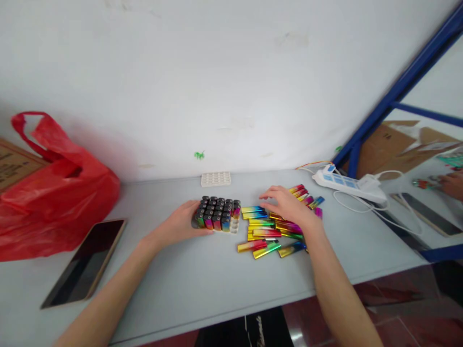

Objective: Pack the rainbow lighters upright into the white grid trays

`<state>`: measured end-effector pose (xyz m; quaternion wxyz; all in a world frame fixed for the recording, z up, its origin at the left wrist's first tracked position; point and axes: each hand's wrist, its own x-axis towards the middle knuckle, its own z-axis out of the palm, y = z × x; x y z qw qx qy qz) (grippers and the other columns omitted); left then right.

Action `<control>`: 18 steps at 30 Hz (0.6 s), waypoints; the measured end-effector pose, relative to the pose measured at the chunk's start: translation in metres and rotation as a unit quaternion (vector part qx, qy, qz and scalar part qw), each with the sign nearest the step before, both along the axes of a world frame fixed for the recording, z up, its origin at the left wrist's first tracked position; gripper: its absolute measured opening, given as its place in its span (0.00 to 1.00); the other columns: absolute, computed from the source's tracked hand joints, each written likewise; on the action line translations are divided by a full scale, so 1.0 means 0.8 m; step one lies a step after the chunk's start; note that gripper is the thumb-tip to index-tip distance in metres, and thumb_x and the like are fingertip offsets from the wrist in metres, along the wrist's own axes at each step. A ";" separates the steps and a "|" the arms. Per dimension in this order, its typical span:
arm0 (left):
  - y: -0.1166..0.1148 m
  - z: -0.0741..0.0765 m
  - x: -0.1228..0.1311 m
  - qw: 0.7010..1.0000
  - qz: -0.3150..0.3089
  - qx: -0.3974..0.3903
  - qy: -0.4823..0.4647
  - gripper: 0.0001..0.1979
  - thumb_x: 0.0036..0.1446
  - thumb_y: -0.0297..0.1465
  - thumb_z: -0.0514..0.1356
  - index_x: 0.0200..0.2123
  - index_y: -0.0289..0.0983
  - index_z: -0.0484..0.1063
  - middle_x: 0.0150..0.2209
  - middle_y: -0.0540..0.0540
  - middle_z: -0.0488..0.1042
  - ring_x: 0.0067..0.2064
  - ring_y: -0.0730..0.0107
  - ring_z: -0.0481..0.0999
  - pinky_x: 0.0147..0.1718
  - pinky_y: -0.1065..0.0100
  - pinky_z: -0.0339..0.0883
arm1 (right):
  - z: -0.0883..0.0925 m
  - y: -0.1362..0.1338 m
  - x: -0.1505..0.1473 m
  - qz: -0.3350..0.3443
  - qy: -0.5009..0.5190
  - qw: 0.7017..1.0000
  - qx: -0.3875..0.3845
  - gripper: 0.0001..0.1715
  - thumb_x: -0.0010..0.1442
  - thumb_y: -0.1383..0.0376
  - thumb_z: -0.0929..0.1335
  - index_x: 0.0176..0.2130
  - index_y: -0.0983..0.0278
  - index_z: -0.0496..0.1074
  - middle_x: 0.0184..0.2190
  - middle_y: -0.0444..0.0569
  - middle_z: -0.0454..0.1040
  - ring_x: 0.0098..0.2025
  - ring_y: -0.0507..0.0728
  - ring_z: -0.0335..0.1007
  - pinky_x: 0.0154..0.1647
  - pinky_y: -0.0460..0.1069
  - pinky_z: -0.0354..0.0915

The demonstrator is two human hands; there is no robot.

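Observation:
My left hand (183,222) is wrapped around the left side of a block of black-topped lighters (215,212) with shiny coloured bodies. They stand upright in a white tray (234,227), whose bare sockets show at the right front corner. My right hand (284,205) hovers over a loose pile of flat, metallic, gradient-coloured pieces (265,233) that look like lighter bodies. Its fingers are bent and apart, with the tips close to a blue-and-yellow piece (253,209). No held piece shows in that hand.
Behind the block, a second white socketed tray (216,179) lies near the wall. At left are a red plastic bag (61,193) and a dark phone or tablet (85,262). A white power strip (349,185) with cables and a blue-framed mirror (392,103) stand right.

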<state>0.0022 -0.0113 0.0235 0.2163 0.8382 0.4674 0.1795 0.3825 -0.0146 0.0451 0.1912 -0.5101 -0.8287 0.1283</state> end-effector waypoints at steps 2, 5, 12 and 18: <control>0.001 0.000 0.000 1.000 0.000 0.002 -0.002 0.36 0.48 0.55 0.75 0.54 0.41 0.77 0.53 0.38 0.83 0.54 0.43 0.82 0.56 0.49 0.77 | -0.005 0.002 0.004 0.013 -0.021 0.999 -0.040 0.12 0.69 0.61 0.75 0.50 0.61 0.84 0.52 0.57 0.82 0.55 0.66 0.77 0.62 0.59 0.67; 0.001 0.001 0.001 1.000 0.003 0.003 -0.003 0.34 0.47 0.54 0.75 0.51 0.41 0.78 0.52 0.37 0.83 0.53 0.42 0.83 0.54 0.49 0.78 | -0.008 0.000 -0.002 0.028 -0.020 0.997 -0.074 0.08 0.70 0.62 0.74 0.47 0.61 0.84 0.50 0.55 0.81 0.55 0.64 0.77 0.62 0.58 0.68; -0.002 0.004 0.004 1.000 0.005 0.009 -0.006 0.32 0.46 0.55 0.75 0.48 0.42 0.78 0.49 0.38 0.84 0.50 0.43 0.83 0.51 0.50 0.79 | -0.011 0.002 -0.015 0.006 0.064 0.995 -0.073 0.06 0.69 0.66 0.72 0.47 0.63 0.77 0.47 0.53 0.82 0.50 0.61 0.78 0.55 0.55 0.70; -0.002 0.005 0.004 1.000 0.002 0.009 -0.012 0.31 0.47 0.55 0.75 0.47 0.41 0.78 0.48 0.37 0.84 0.49 0.42 0.83 0.50 0.48 0.79 | -0.018 0.013 -0.033 -0.054 0.327 0.941 -0.067 0.17 0.65 0.55 0.75 0.48 0.63 0.80 0.46 0.53 0.83 0.47 0.60 0.78 0.48 0.54 0.72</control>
